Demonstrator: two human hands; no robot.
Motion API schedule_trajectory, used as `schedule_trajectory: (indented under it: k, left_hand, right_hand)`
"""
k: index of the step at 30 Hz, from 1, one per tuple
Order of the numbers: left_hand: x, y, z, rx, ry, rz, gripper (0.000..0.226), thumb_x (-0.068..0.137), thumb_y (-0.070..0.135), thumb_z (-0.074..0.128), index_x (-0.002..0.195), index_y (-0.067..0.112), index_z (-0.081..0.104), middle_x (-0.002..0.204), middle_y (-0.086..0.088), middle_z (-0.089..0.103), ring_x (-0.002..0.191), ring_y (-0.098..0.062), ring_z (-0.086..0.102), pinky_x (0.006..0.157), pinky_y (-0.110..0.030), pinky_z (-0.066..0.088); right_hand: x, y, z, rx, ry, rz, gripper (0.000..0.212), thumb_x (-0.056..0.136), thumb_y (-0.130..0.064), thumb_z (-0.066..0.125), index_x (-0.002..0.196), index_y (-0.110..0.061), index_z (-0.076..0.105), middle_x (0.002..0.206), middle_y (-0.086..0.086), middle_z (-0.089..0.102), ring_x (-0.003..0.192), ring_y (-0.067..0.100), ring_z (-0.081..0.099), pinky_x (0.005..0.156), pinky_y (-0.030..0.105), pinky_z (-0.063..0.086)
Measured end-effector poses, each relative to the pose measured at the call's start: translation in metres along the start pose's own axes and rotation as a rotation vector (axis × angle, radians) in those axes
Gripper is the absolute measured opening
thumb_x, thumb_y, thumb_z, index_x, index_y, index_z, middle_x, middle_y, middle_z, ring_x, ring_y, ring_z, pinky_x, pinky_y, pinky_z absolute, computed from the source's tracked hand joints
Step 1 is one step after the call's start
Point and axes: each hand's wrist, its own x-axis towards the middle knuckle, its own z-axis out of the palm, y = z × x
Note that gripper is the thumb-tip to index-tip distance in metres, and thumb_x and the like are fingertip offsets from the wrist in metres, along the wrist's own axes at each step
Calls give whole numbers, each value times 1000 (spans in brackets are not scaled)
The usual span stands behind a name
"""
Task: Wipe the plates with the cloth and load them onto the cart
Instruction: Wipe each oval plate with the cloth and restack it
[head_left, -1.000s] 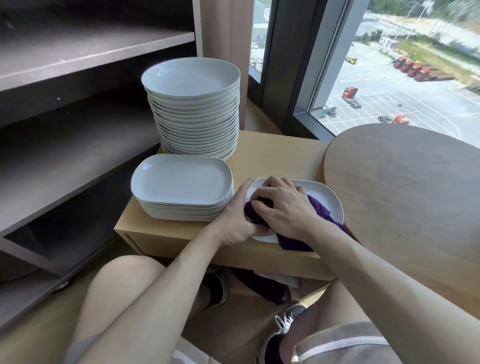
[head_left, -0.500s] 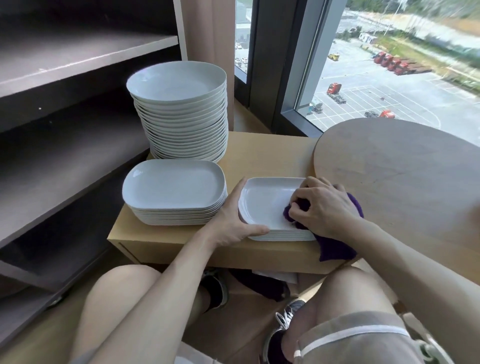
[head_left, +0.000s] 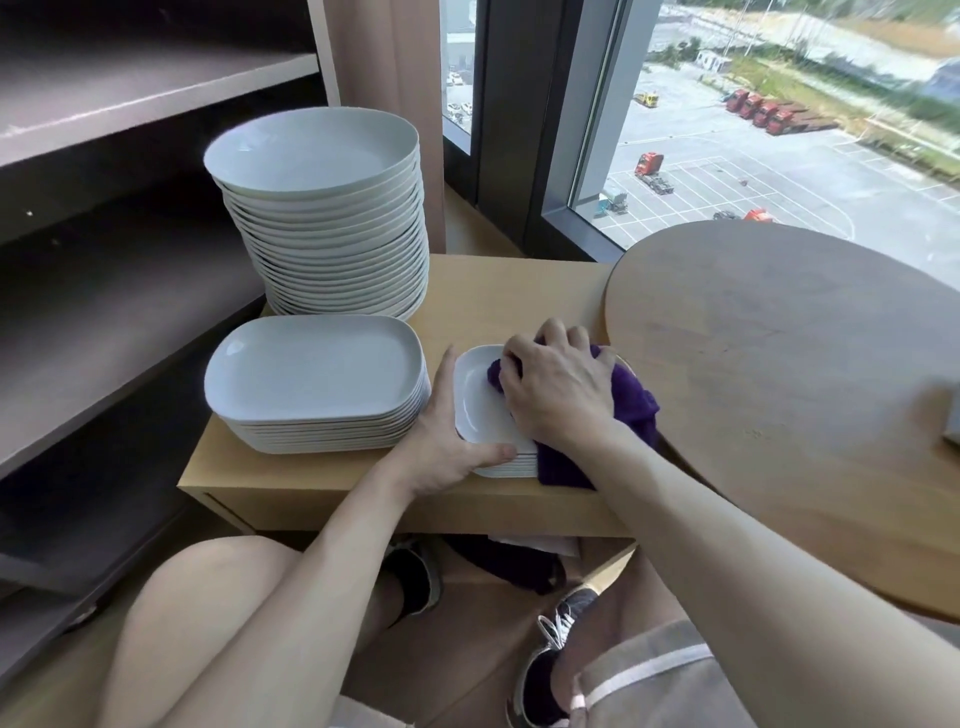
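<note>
— What has moved since half a second ago?

— The right hand (head_left: 558, 387) has slid the cloth (head_left: 636, 410) leftward, off the right edge of the plate (head_left: 478, 410) and back over its middle. The left hand (head_left: 444, 454) has stayed at the same corner.

— How do the fingers sit?

— The right fingers (head_left: 551, 332) are curled down, gripping the bunched purple cloth and pressing it onto the plate. A fold pokes out left of the knuckles. The rest trails under the wrist, over the plate's right side and down past its near edge. The left fingers (head_left: 448, 364) are straight. The thumb lies along the plate's near edge and the forefinger runs up its left edge, both touching it and clasping nothing.

— And the plate itself?

— It tops a short stack (head_left: 511, 467) of white plates at the centre of the frame, on a low wooden bench (head_left: 498, 291). Just left of it, with the left hand between, stands the oblong stack (head_left: 311, 374), which is taller. Behind that, at upper centre-left, rises the round stack (head_left: 322, 208), the highest of the three.

— What lies around them?

— Dark shelves (head_left: 130, 93) fill the left side. A round table (head_left: 779, 364) fills the right side and overlaps the bench's right end. A window (head_left: 779, 130) at upper right looks down on a lot with red trucks. At the bottom there is a bare knee (head_left: 208, 587), and a laced shoe (head_left: 550, 654) right of it.
</note>
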Motion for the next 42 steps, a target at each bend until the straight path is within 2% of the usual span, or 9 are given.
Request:
schedule_trajectory:
  k: [4, 10, 14, 17, 21, 25, 34, 38, 42]
  left_hand:
    - [0, 5, 1, -47, -5, 9, 130, 76, 11, 90, 161, 19, -7, 157, 4, 37, 140, -6, 43, 115, -26, 38]
    - [-1, 7, 0, -13, 8, 42, 122, 75, -1, 87, 159, 16, 0, 130, 23, 48, 106, 28, 51, 85, -1, 42]
    - [-3, 10, -2, 20, 4, 1, 119, 78, 5, 85, 159, 19, 0, 135, 13, 51, 117, 9, 55, 91, -5, 43]
    - [-4, 13, -3, 23, -3, -4, 118, 79, 9, 84, 160, 21, -1, 145, -1, 50, 129, -13, 54, 110, -27, 45]
    - [-4, 14, -4, 3, 13, 19, 112, 66, 37, 82, 155, 21, 16, 139, 0, 54, 126, -12, 57, 104, -26, 49]
    - [-2, 10, -3, -75, 6, -7, 108, 70, 23, 87, 152, 24, 17, 141, -2, 51, 130, -15, 55, 109, -40, 49]
    - [4, 12, 6, -104, 138, 8, 89, 80, -8, 78, 146, 23, 28, 136, 3, 53, 126, -12, 53, 115, -39, 41]
    - [-2, 22, 4, -77, 123, 142, 85, 78, 6, 75, 149, 20, 29, 141, -5, 49, 132, -17, 50, 113, -35, 42]
    - [-9, 33, -1, -100, 137, 217, 78, 83, 17, 70, 150, 25, 30, 138, 6, 54, 128, -9, 54, 104, -23, 46]
  right_hand:
    - [-6, -14, 2, 52, -37, -127, 37, 102, -52, 34, 112, -33, 64, 117, -1, 49, 113, 26, 42, 93, 52, 33]
    - [-9, -19, -1, 93, -118, -265, 37, 101, -50, 36, 102, -31, 67, 111, -8, 52, 109, 20, 42, 84, 45, 27]
    - [-17, -13, -8, 106, -147, -307, 36, 101, -51, 38, 100, -31, 69, 106, -9, 51, 107, 18, 43, 88, 47, 31]
    - [-27, -9, -8, 93, -121, -292, 37, 101, -53, 38, 101, -32, 68, 107, -9, 50, 105, 18, 43, 87, 45, 31]
    - [-29, 2, -13, 86, -127, -270, 35, 100, -57, 39, 105, -36, 66, 108, -9, 48, 104, 16, 42, 85, 43, 30]
    - [-28, 30, -25, 76, -193, -222, 38, 93, -66, 45, 118, -42, 62, 113, -11, 44, 113, 16, 41, 89, 43, 31]
    - [-42, 67, -35, -16, -181, -133, 44, 90, -65, 47, 129, -44, 47, 123, -11, 40, 122, 21, 39, 95, 45, 36]
    - [-50, 63, -32, -9, -121, -148, 51, 85, -65, 33, 127, -40, 49, 124, -9, 43, 118, 20, 40, 93, 45, 39]
    - [-53, 67, -30, 95, -71, -138, 53, 83, -62, 35, 129, -39, 49, 124, -8, 44, 117, 22, 43, 92, 45, 41]
